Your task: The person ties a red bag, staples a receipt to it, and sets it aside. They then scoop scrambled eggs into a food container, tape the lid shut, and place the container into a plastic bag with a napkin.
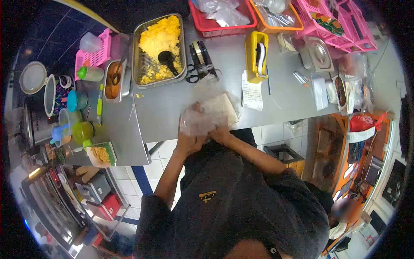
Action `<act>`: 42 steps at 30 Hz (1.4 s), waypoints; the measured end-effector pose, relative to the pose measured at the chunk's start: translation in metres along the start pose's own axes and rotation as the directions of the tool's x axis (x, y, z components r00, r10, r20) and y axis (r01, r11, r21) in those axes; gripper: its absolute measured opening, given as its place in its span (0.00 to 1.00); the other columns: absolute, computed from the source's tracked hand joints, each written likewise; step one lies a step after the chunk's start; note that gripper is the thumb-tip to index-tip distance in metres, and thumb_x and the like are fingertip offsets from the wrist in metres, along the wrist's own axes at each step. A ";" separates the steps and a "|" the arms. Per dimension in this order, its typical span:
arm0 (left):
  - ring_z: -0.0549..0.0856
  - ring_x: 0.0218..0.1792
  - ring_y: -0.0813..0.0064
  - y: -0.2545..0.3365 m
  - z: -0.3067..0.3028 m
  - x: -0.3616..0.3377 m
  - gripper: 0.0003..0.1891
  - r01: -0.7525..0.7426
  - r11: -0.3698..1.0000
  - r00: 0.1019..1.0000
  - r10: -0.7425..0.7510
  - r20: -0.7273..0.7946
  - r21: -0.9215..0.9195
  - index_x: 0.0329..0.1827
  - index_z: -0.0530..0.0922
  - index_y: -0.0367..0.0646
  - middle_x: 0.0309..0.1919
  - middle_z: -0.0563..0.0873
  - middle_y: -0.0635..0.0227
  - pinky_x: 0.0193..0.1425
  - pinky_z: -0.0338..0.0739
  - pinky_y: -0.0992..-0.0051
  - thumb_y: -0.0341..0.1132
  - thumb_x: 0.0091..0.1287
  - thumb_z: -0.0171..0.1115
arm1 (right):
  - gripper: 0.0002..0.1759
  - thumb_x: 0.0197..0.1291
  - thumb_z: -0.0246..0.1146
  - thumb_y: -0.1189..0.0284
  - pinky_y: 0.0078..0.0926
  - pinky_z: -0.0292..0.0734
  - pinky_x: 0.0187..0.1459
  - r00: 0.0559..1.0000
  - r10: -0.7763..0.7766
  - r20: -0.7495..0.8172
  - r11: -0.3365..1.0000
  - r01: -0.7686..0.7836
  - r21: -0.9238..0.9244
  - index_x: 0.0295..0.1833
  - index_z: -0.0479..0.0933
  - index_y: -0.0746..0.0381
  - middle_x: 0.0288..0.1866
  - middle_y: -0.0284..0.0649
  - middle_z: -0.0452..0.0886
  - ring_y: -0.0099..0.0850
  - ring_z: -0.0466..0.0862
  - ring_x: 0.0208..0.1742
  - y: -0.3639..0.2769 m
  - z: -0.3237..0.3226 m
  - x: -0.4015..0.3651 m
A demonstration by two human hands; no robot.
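Both hands are bunched up on a clear bag (199,121) right at the near edge of the worktop (168,105). The left hand (189,141) is gripping the bag's lower corner and the right hand (221,134) is clutching it from underneath, fingers curled in. There's a pale flat block (225,108) inside the bag, can't tell what it is. Just behind sit a tray (139,64) of yellow food with a black scoop (166,58), scissors (192,78), a receipt (252,93) and a yellow tape dispenser (257,56).
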State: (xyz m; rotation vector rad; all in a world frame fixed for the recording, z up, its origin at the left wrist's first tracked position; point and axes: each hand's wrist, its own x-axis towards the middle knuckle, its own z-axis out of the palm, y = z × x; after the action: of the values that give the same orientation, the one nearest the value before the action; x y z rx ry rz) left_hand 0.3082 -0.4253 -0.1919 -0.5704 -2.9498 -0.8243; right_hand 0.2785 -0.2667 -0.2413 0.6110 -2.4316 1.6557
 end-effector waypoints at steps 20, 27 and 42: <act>0.84 0.58 0.59 -0.043 0.059 0.028 0.30 0.522 -0.561 0.756 -0.045 0.653 -0.643 0.69 0.71 0.33 0.57 0.83 0.52 0.70 0.75 0.57 0.41 0.68 0.66 | 0.28 0.64 0.65 0.65 0.41 0.68 0.69 0.860 -0.388 0.330 0.811 0.489 -0.322 0.68 0.70 0.61 0.66 0.45 0.76 0.38 0.74 0.70 -0.014 -0.079 0.022; 0.82 0.60 0.55 0.076 0.047 0.069 0.38 0.424 -0.228 0.895 -0.042 0.444 -0.876 0.71 0.70 0.37 0.59 0.82 0.54 0.68 0.76 0.58 0.53 0.64 0.69 | 0.42 0.70 0.61 0.59 0.43 0.80 0.50 0.758 0.640 -0.126 0.604 -0.597 -0.527 0.79 0.50 0.68 0.42 0.52 0.83 0.45 0.86 0.44 -0.107 -0.189 0.048; 0.84 0.56 0.65 0.088 0.053 0.141 0.32 0.328 -0.727 0.873 -0.011 0.487 -0.604 0.68 0.74 0.41 0.56 0.84 0.58 0.65 0.77 0.64 0.61 0.77 0.48 | 0.29 0.82 0.38 0.51 0.26 0.61 0.25 0.955 0.072 0.288 0.719 -0.250 0.648 0.28 0.61 0.55 0.16 0.31 0.61 0.30 0.62 0.17 -0.109 -0.204 0.074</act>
State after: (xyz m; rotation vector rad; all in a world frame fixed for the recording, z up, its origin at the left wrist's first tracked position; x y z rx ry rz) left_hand 0.2121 -0.2803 -0.1768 0.4843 -0.5783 -3.6863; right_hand 0.2319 -0.1332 -0.0444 0.7271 -1.9890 2.7343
